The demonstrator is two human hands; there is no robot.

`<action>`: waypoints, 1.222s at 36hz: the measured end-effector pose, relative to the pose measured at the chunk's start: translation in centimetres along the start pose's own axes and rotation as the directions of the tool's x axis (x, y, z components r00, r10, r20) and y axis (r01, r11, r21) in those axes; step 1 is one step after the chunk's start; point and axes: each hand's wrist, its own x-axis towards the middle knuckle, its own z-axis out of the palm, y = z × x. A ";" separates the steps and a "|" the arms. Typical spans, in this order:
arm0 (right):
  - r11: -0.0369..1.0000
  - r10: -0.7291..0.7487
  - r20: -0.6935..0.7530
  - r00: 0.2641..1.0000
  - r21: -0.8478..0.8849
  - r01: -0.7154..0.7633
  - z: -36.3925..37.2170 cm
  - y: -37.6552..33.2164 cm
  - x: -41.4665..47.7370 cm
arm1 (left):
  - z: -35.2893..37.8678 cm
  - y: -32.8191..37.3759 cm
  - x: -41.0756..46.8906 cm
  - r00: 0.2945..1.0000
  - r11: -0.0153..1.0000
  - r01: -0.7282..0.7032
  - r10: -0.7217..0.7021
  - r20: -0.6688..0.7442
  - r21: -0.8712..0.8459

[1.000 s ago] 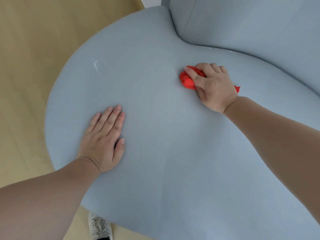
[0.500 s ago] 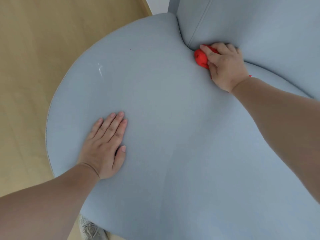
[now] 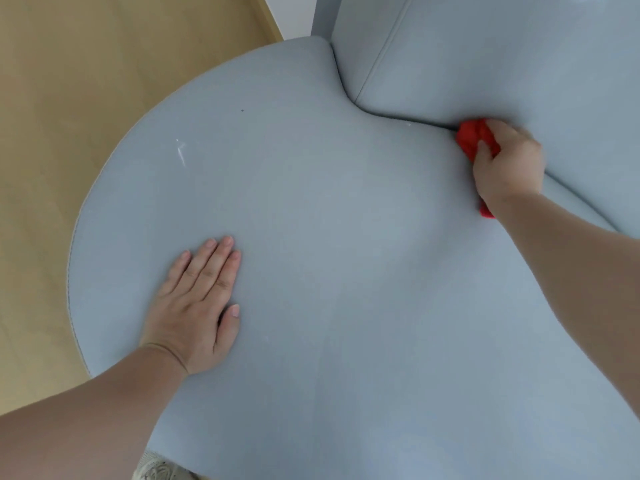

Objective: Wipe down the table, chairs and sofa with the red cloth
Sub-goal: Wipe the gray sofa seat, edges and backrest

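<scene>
The light grey-blue sofa seat point(image 3: 329, 220) fills most of the view, rounded at its left end, with the backrest point(image 3: 485, 64) rising at the upper right. My right hand point(image 3: 507, 164) grips the bunched red cloth point(image 3: 472, 138) and presses it into the crease where seat meets backrest. A corner of the cloth sticks out below my wrist. My left hand point(image 3: 199, 306) lies flat on the seat near its front left edge, fingers together, holding nothing.
Light wooden floor point(image 3: 86, 81) lies to the left of the sofa. A white wall strip point(image 3: 287, 12) shows at the top. The toe of a pale shoe point(image 3: 156, 471) peeks out under the seat's front edge. A small shiny scuff point(image 3: 180, 152) marks the seat.
My right hand has carried the red cloth from the middle of the seat up to the crease, then rightward along it. The left hand has stayed flat in place.
</scene>
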 end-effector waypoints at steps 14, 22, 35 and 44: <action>0.999 -0.032 0.085 0.996 0.026 0.030 3.0 -8.9 1.5 | 0.0 0.2 0.3 1.000 1.000 -0.002 0.002 -0.019 -0.002; 0.941 -0.294 0.149 0.944 0.215 0.260 2.6 -11.4 0.5 | 0.0 0.0 0.2 1.000 1.000 -0.002 0.002 -0.024 -0.001; 0.976 -0.037 0.104 0.994 0.218 0.014 2.6 -12.0 -2.3 | 0.3 -0.1 0.1 0.999 0.999 -0.009 0.008 -0.038 -0.031; 0.913 -0.264 0.130 0.956 0.355 0.203 1.8 -15.0 -6.3 | 0.0 -0.2 0.1 1.000 1.000 -0.011 0.011 -0.001 -0.028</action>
